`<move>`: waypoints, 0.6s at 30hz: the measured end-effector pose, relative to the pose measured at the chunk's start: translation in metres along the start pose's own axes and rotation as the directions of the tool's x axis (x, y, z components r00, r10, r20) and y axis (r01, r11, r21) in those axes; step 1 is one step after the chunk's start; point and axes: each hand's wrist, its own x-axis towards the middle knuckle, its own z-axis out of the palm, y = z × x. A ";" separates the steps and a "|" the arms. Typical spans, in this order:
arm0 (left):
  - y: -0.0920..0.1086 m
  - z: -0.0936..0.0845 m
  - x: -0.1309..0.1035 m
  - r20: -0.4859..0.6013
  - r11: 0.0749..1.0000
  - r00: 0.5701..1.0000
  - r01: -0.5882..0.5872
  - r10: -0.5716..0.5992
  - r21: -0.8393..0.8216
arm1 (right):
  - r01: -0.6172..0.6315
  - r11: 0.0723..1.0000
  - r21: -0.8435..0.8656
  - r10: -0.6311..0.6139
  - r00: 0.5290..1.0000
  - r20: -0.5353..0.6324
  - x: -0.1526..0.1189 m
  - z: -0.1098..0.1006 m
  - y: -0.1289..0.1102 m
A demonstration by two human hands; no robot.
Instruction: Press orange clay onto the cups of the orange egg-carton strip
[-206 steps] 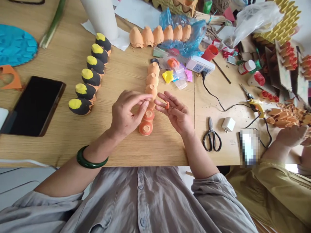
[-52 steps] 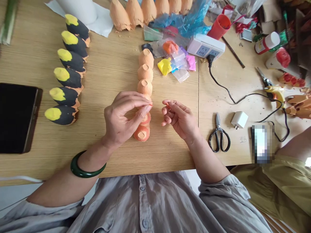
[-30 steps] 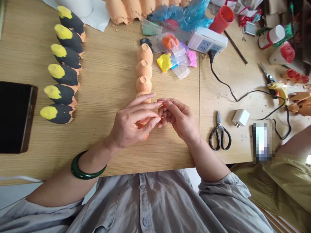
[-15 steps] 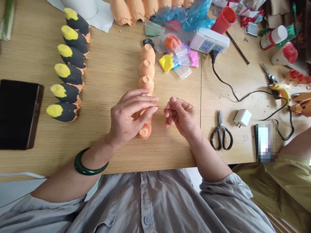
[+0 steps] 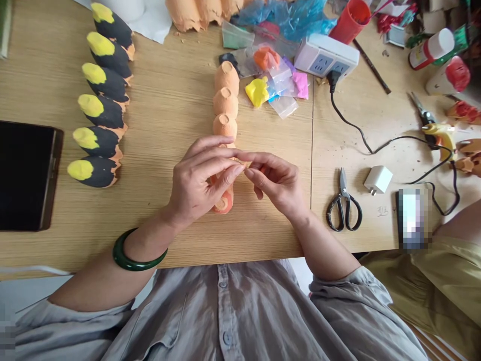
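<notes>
Over the near half of an orange egg-carton strip [image 5: 225, 103], my left hand [image 5: 199, 180] pinches thumb to forefinger. A small bit of orange clay, mostly hidden, is at those fingertips. My right hand [image 5: 276, 183] meets them from the right, its thumb and forefinger closed at the same spot. More orange clay [image 5: 262, 170] shows among the right hand's curled fingers. The strip's nearest cup [image 5: 223, 203] has red-orange around its top, while its far cups are plain. Bags of soft clay lie beyond, with orange [image 5: 266, 57], yellow [image 5: 257, 92] and pink [image 5: 300, 85] lumps.
Black-and-yellow egg-carton cups [image 5: 101, 110] stand in a row at left, near a dark tablet-like device [image 5: 26, 175]. Scissors [image 5: 343, 200], a white charger [image 5: 378, 179] and a power strip [image 5: 326, 56] with its cord are at right. Another person's leg [image 5: 454, 281] is at lower right.
My right hand has moved left, and its fingertips now meet those of my left hand. The left hand has stayed nearly in place over the strip. The view has shifted slightly.
</notes>
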 end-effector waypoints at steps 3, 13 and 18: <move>0.002 -0.001 0.000 0.054 0.999 0.997 0.050 -0.049 -0.015 | 0.018 0.998 -0.065 -0.021 0.999 -0.047 0.001 0.002 0.001; -0.005 0.004 0.001 -0.104 0.999 0.994 0.031 -0.036 -0.043 | -0.044 0.999 -0.028 0.039 0.985 -0.169 0.001 0.008 -0.006; -0.008 -0.006 0.000 -0.152 0.966 0.960 0.248 -0.235 0.072 | -0.100 0.995 -0.008 0.097 0.975 -0.201 0.004 0.006 -0.004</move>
